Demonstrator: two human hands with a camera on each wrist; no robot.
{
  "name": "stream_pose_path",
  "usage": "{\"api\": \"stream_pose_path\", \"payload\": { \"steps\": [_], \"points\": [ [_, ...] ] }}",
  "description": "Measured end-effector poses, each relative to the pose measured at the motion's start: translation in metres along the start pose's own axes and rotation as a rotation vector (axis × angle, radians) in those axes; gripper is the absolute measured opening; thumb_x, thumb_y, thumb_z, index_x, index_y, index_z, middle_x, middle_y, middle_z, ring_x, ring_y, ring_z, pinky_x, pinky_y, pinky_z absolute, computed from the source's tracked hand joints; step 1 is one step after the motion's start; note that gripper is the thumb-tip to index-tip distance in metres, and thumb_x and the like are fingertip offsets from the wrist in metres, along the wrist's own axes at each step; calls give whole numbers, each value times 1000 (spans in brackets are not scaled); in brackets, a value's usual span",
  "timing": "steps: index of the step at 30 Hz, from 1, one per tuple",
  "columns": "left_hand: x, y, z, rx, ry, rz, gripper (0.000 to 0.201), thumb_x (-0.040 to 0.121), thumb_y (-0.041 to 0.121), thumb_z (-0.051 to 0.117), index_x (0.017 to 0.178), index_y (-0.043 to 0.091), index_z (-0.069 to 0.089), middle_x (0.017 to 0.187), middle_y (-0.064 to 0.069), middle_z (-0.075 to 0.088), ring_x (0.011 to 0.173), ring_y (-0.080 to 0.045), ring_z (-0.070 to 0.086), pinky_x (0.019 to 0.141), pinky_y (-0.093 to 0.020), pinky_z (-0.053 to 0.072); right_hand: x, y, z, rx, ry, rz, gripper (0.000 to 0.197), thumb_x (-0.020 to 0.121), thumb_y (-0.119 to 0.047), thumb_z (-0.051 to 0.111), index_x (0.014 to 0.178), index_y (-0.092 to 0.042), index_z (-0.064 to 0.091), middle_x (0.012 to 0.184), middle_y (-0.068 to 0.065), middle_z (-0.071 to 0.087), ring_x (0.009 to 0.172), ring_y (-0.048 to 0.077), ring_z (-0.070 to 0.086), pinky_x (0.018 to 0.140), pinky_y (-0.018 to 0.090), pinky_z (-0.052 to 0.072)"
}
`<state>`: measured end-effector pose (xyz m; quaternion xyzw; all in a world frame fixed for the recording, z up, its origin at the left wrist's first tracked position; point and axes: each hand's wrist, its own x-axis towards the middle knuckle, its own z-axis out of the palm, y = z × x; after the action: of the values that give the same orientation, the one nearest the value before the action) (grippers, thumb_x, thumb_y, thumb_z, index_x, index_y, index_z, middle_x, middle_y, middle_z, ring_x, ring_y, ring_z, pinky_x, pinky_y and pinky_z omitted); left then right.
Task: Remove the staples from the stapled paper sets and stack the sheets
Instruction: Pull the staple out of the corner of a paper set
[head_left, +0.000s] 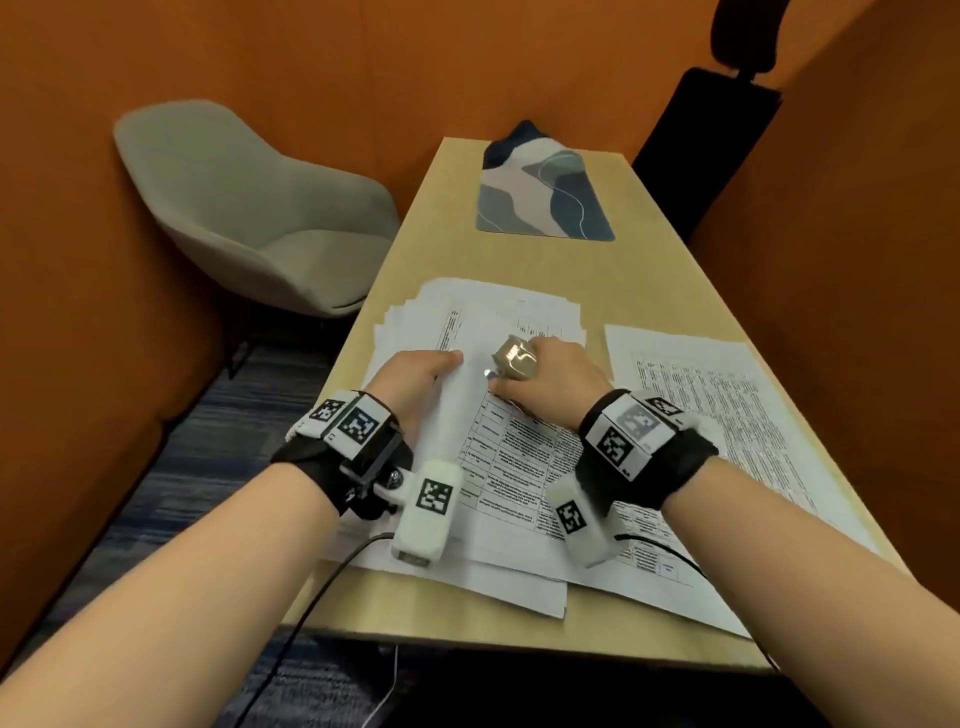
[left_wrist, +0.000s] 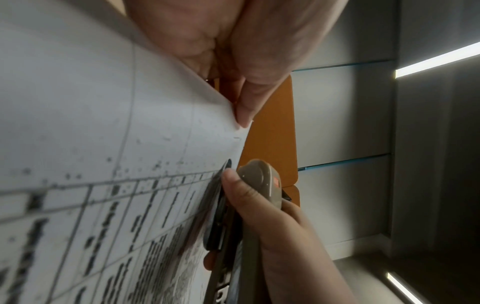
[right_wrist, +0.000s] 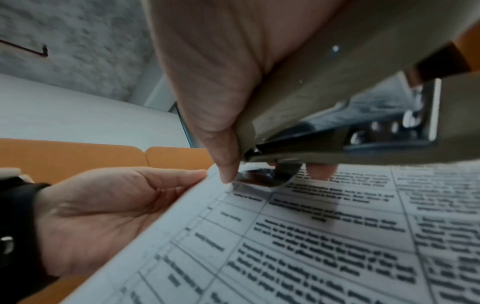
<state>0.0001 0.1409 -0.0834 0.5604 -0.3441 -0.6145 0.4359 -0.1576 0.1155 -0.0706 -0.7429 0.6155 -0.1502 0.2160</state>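
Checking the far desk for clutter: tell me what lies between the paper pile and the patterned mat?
Only bare table shows between the pile and the mat, in the head view.

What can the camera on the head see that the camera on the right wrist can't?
Only the head view shows the grey chair, the patterned mat, the wooden table and a separate printed sheet on the right.

Only the right wrist view shows the shiny metal tip of the beige stapler touching the page corner.

Both show the left hand holding the paper set's left edge, and the right hand gripping the stapler.
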Motion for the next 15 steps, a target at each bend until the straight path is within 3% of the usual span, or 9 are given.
{"api": "stream_pose_path", "payload": {
  "steps": [7, 10, 12, 15],
  "points": [
    [3, -2, -5, 52, 3, 53, 20, 93, 16, 52, 99, 1, 64, 98, -16, 68, 83, -24, 65, 74, -32, 52, 5, -2, 4, 155, -5, -34, 30, 76, -42, 68, 88, -16, 58, 94, 6, 65, 91, 24, 60, 81, 40, 51],
    [3, -3, -6, 73, 12, 64, 32, 90, 13, 57, 117, -4, 57, 109, -22, 65, 96, -31, 65, 82, -36, 53, 5, -3, 4, 173, -19, -63, 24, 77, -38, 70, 80, -20, 55, 91, 6, 65, 90, 25, 61, 80, 39, 51],
    [3, -5, -7, 81, 26, 71, 42, 88, 13, 61, 124, -5, 51, 113, -23, 63, 101, -32, 64, 82, -37, 54, 6, -3, 4, 173, -27, -71, 25, 77, -38, 70, 84, -19, 57, 92, 5, 65, 92, 24, 60, 82, 40, 50],
    [6, -7, -8, 132, 6, 129, 33, 87, 12, 61, 116, -4, 58, 110, -20, 65, 95, -28, 65, 83, -35, 54, 8, -2, 3, 153, -52, -95, 26, 76, -39, 71, 84, -20, 56, 89, 1, 62, 90, 22, 60, 80, 37, 49]
  ]
}}
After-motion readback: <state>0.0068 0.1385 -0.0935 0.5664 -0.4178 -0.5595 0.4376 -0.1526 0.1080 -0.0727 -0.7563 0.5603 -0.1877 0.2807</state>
